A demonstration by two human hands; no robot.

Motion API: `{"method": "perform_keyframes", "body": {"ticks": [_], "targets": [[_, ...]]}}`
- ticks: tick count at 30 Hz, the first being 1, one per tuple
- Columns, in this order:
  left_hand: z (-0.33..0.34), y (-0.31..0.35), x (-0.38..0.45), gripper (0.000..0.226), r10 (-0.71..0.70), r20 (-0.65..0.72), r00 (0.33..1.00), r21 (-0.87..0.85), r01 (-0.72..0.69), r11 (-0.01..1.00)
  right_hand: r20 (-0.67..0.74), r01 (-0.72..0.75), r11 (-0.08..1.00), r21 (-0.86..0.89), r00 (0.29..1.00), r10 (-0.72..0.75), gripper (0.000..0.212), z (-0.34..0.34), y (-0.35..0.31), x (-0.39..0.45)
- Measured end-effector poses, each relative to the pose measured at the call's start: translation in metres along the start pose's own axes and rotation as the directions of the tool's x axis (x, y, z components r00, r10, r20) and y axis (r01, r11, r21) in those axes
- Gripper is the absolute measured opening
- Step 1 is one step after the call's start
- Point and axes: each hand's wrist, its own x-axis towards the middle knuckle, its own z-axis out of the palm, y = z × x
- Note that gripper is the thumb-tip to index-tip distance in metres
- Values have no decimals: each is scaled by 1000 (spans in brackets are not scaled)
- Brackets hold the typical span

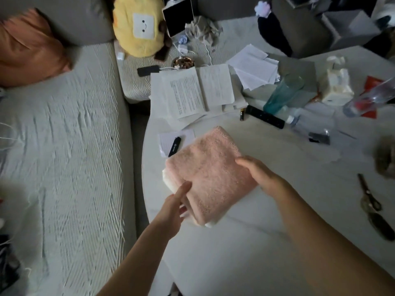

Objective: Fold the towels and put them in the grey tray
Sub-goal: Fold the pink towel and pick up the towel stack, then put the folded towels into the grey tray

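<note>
A folded pink towel (208, 175) lies on the white counter (245, 242), stacked on a folded cream towel (168, 181) whose edge shows at the left side and at the near corner. The stack sits toward the counter's left edge, its far left corner just beside a black pen-like item (174, 146) resting on a small sheet of paper (171, 138).

The left hand (174, 210) is at the near left edge of the stack: the thumb lies straight on top of the pink towel and the fingers go under the edge, so the hand pinches the stack. The right hand (257, 170) grips the right edge of the pink towel, fingers curled over the top. Whether the stack is lifted clear of the counter cannot be told.

Farther back on the counter lie printed papers (188, 95), a loose fan of white sheets (254, 67), a black remote (266, 117) with a small battery (242, 114) just beside it, a tipped teal glass (282, 94), a cream tissue pack (335, 84) and a clear plastic bottle (372, 97). Scissors (369, 198) lie near the right edge.

Left of the counter is a pale sofa (59, 146) with an orange cushion (30, 48) and a yellow plush toy (139, 26)
</note>
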Motion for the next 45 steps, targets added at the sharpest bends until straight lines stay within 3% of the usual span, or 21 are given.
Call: {"method": "perform_keyframes", "body": {"ticks": [3, 8, 12, 15, 23, 30, 33, 36, 39, 45], "targets": [[1, -2, -1, 105, 9, 15, 1000, -35, -9, 999, 102, -143, 959, 246, 987, 121, 36, 10, 14, -4], [-11, -7, -15, 98, 53, 102, 993, 29, -56, 998, 200, -252, 931, 264, 959, 202, 49, 22, 46, -62], [-6, -26, -45, 76, 41, 248, 968, 77, -62, 995, 153, -148, 791, 594, 986, 70, 54, 39, 102, -142], [11, -55, -70, 71, 3, 345, 938, 154, -60, 986, 49, -36, 711, 702, 999, 2, 54, 44, 143, -207], [116, -160, -167, 59, -2, 585, 811, 280, -200, 939, -293, 256, 671, 696, 954, -60, 69, 3, 259, -365], [242, -265, -215, 47, -146, 649, 746, 459, -231, 858, -538, 396, 531, 749, 832, 138, 91, -45, 371, -488], [300, -311, -226, 62, -274, 657, 702, 568, -223, 792, -623, 471, 476, 743, 745, 236, 85, -64, 417, -530], [350, -347, -232, 71, -366, 664, 652, 633, -229, 740, -664, 519, 433, 737, 676, 321, 78, -87, 453, -560], [396, -368, -226, 47, -401, 696, 596, 645, -272, 714, -686, 539, 433, 722, 641, 345, 81, -117, 479, -570], [498, -388, -183, 59, -380, 667, 640, 649, -249, 719, -680, 534, 429, 729, 641, 357, 76, -222, 519, -540]]}}
